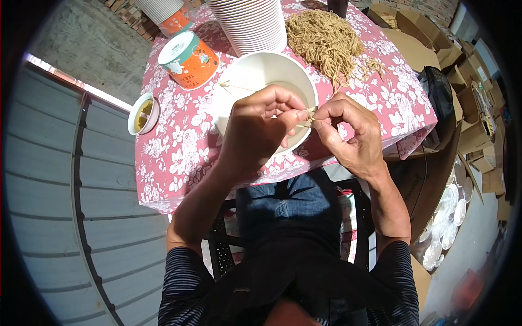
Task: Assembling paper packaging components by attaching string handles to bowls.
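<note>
Over the near right rim of a large white paper bucket (244, 68), both hands work at a thin tan cord (310, 116). My left hand (261, 122) is closed, pinching the cord between thumb and fingers. Facing it, my right hand (353, 133) pinches the same cord with thumb and forefinger, its other fingers curled. The fingertips nearly meet, and whether the cord is knotted there is too small to tell. Beyond my left hand, a tan cord end (225, 85) shows against the bucket's pale inside. A loose heap of tan cord (325, 43) lies at the bucket's far right.
A tall stack of white paper buckets (247, 24) stands behind. An orange bucket (196, 65) with a teal rim sits left of it, and a small bowl (145, 114) of yellowish liquid near the left edge. A floral pink cloth (174, 146) covers the table. Cardboard boxes (467, 108) crowd the right.
</note>
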A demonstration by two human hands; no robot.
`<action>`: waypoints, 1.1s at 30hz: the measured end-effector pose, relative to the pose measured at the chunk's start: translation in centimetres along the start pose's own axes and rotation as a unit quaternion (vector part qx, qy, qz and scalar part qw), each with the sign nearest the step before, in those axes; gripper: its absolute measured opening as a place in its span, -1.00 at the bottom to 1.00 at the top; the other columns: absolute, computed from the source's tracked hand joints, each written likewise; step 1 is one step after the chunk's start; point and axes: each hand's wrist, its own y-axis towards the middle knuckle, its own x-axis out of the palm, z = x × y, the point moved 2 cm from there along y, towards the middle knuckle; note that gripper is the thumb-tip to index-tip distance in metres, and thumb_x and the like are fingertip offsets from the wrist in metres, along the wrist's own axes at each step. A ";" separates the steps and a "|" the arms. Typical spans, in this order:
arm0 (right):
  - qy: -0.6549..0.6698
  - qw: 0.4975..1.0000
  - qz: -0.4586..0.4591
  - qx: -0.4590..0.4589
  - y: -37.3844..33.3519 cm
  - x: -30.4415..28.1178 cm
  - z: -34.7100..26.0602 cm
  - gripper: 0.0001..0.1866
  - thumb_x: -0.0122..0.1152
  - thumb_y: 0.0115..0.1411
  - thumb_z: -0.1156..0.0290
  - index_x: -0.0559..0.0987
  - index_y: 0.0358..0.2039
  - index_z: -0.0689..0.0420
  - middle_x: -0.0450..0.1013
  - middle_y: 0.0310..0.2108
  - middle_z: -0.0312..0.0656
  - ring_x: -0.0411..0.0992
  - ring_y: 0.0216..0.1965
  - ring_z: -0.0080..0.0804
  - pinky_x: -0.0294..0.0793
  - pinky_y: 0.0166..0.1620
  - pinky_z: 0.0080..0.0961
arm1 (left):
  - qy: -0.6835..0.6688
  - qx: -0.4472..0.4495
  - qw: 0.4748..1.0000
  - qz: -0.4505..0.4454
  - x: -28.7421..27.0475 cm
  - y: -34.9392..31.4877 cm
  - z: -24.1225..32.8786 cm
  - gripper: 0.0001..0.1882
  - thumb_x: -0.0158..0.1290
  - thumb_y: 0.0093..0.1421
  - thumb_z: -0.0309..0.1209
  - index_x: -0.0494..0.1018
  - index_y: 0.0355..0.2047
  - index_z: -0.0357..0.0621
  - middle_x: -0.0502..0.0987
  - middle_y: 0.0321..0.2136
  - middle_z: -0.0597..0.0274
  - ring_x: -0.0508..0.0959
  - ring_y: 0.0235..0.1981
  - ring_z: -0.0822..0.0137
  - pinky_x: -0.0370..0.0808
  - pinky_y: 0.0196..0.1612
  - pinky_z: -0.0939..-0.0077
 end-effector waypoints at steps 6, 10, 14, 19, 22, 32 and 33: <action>0.020 1.000 0.007 0.019 0.0 0.1 0.0 -0.94 0.31 0.19 0.60 0.60 -0.32 0.26 0.54 -0.41 -0.24 0.48 -0.39 -0.54 0.44 -0.31 -0.55 | 0.197 0.159 0.967 0.016 0.2 -0.4 -0.1 -0.94 0.16 0.31 -0.59 0.62 -0.24 -0.29 0.60 -0.43 0.28 0.49 -0.51 0.65 0.42 -0.44 0.68; 0.026 0.999 0.030 -0.009 0.4 0.5 0.0 -0.97 0.29 0.21 0.60 0.61 -0.35 0.27 0.53 -0.47 -0.25 0.44 -0.49 -0.59 0.41 -0.42 -0.58 | 0.230 0.248 0.941 0.011 -0.1 0.2 -0.9 -0.93 0.14 0.33 -0.58 0.60 -0.22 -0.30 0.60 -0.46 0.31 0.49 -0.48 0.66 0.42 -0.41 0.67; 0.027 0.999 0.029 0.018 0.3 0.7 0.2 -0.96 0.30 0.21 0.59 0.61 -0.34 0.28 0.52 -0.48 -0.25 0.44 -0.48 -0.60 0.41 -0.42 -0.59 | 0.155 0.072 0.984 -0.041 -0.6 0.5 -0.6 -0.88 0.16 0.35 -0.45 0.59 -0.17 -0.24 0.55 -0.46 0.40 0.42 -0.48 0.69 0.34 -0.42 0.71; 0.074 0.995 0.024 0.066 0.1 0.9 0.5 -0.95 0.30 0.24 0.58 0.60 -0.30 0.28 0.52 -0.47 -0.30 0.42 -0.48 -0.66 0.40 -0.41 -0.60 | 0.033 -0.114 0.988 -0.102 -0.9 0.7 0.5 -0.79 0.18 0.35 -0.32 0.57 -0.13 -0.20 0.48 -0.44 0.47 0.34 -0.50 0.70 0.24 -0.45 0.76; 0.131 0.985 0.047 0.100 0.1 1.0 0.4 -0.93 0.29 0.25 0.60 0.59 -0.25 0.27 0.52 -0.45 -0.34 0.43 -0.45 -0.68 0.40 -0.40 -0.62 | -0.052 -0.142 0.981 -0.118 -0.9 0.9 -0.1 -0.77 0.16 0.35 -0.34 0.53 -0.11 -0.25 0.44 -0.47 0.48 0.32 -0.51 0.67 0.22 -0.46 0.76; 0.109 0.987 0.053 0.106 0.2 0.8 0.4 -0.87 0.30 0.28 0.62 0.65 -0.16 0.34 0.59 -0.30 -0.20 0.55 -0.33 -0.57 0.55 -0.26 -0.62 | -0.192 -0.128 0.967 -0.106 -0.6 1.8 -0.7 -0.75 0.15 0.36 -0.38 0.49 -0.10 -0.34 0.43 -0.46 0.41 0.28 -0.54 0.64 0.24 -0.48 0.76; 0.114 0.986 0.055 0.111 0.2 0.8 0.4 -0.84 0.31 0.28 0.62 0.66 -0.13 0.34 0.60 -0.28 -0.18 0.56 -0.32 -0.55 0.55 -0.25 -0.61 | -0.197 -0.123 0.969 -0.085 -0.6 1.8 -0.6 -0.75 0.16 0.35 -0.39 0.50 -0.10 -0.35 0.45 -0.45 0.39 0.30 -0.54 0.64 0.26 -0.48 0.76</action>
